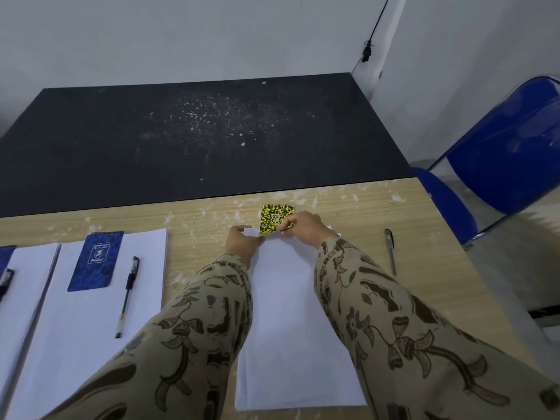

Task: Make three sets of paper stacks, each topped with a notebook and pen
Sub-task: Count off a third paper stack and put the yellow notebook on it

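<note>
A white paper stack (288,313) lies in front of me on the wooden table (197,219). My right hand (303,227) pinches the near edge of a yellow-and-black spiral notebook (275,218) at the stack's far edge. My left hand (242,241) holds the stack's far left corner. A loose pen (390,250) lies on the table to the right of the stack. In the middle, another paper stack (91,313) carries a blue notebook (96,261) and a black pen (128,295). At the far left, a third stack (24,283) bears a blue notebook (6,256) and a pen (5,281), both cut off by the frame.
A black table (197,137) adjoins the wooden one at the back, flecked with white bits. A blue folding chair (500,159) stands at the right. A white wall runs behind, with a black cable (368,50) hanging in the corner.
</note>
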